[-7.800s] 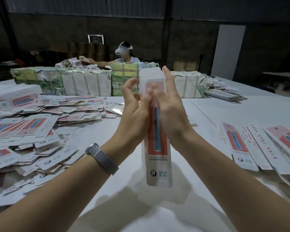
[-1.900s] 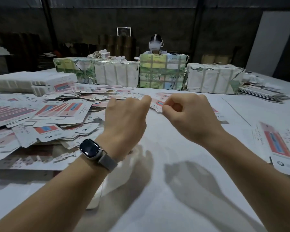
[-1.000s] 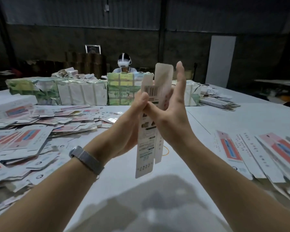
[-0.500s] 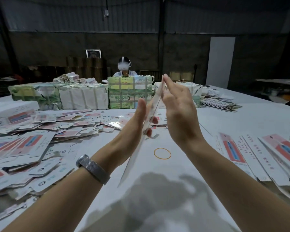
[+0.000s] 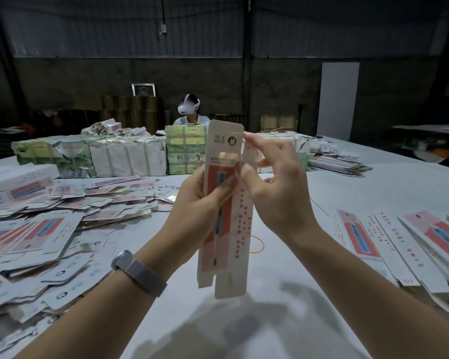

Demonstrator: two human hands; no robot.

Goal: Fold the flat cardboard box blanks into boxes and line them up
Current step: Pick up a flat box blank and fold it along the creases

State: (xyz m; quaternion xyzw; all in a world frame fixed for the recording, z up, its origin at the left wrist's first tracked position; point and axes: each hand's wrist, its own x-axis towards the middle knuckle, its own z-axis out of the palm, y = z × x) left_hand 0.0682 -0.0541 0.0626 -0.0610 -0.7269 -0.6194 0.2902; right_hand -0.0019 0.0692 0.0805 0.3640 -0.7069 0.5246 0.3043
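Gripped in the left hand [image 5: 200,200]: a long narrow box blank [image 5: 224,211], thumb lying across its red printed front, fingers curled behind. Pinched at its right edge by the right hand [image 5: 275,187], thumb against the side panel, index finger stretched up toward the rounded top flap, other fingers loosely bent. Held upright in the air above the white table [image 5: 283,320], partly opened, side panel with red lettering turned to the right, bottom flaps hanging free. Metal mesh watch band [image 5: 139,272] on the left wrist.

On the table just behind the blank, a yellow rubber band [image 5: 258,246]. To the left, a loose heap of flat blanks [image 5: 49,229], overlapping at all angles. To the right, several more blanks [image 5: 399,242] laid side by side, slanted, printed faces up. Along the far side, a row of wrapped paper bundles [image 5: 109,158], some green, some white. Right of those, a low stack of flat sheets [image 5: 337,165]. Behind the bundles, a second person [image 5: 189,110] seated, wearing a white headset. Against the dark back wall, a white board [image 5: 338,99] leaning upright.
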